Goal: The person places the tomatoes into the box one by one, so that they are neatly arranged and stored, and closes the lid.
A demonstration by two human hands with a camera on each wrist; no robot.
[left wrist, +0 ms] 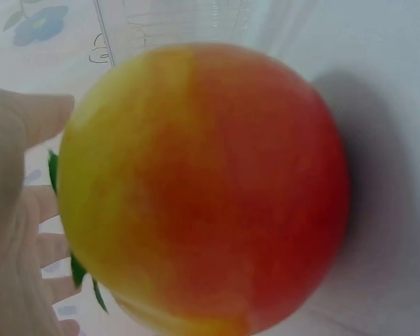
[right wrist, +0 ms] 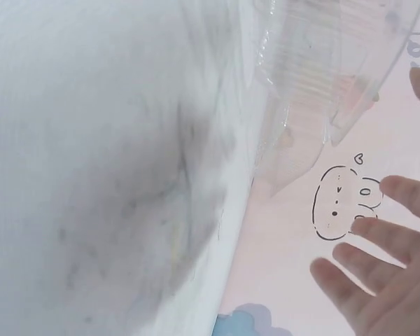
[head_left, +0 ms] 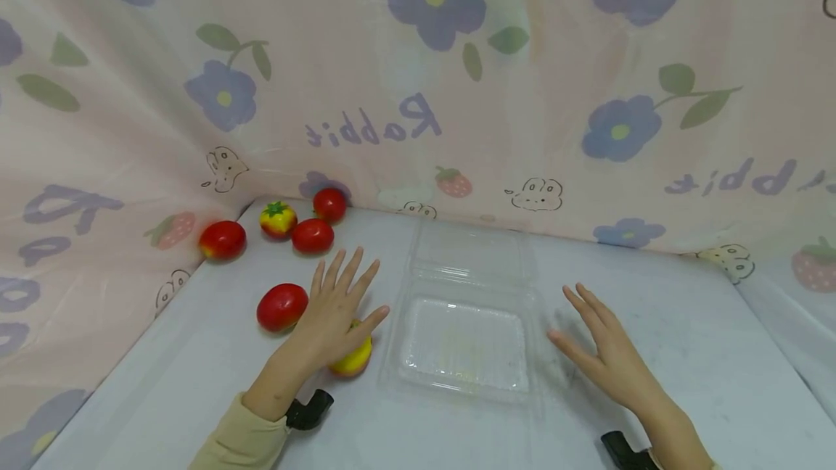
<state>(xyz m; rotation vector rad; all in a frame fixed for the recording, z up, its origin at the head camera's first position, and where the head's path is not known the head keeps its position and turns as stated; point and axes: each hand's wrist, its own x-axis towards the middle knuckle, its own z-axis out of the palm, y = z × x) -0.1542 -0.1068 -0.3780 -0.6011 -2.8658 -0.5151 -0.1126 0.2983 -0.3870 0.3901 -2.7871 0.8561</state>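
My left hand [head_left: 332, 318] is above a round yellow-and-red fruit [head_left: 355, 355] with its fingers straight and spread. In the left wrist view this fruit [left wrist: 203, 189] fills the middle, with green leaf tips at its left side; whether the hand touches it I cannot tell. Just left of that hand lies a smooth red fruit [head_left: 282, 307]. A clear plastic clamshell box [head_left: 462, 392] stands between the hands, its lid [head_left: 472, 252] laid back. Right of the box my right hand [head_left: 607, 354] hovers with fingers extended, holding nothing; its fingertips [right wrist: 329, 276] show in the right wrist view.
Farther back on the left are a red fruit [head_left: 223, 240], a yellow-red one with green leaves [head_left: 278, 220], and two more red fruits [head_left: 313, 236]. A patterned curtain [head_left: 496, 107] hangs behind and beside the white table [head_left: 673, 332].
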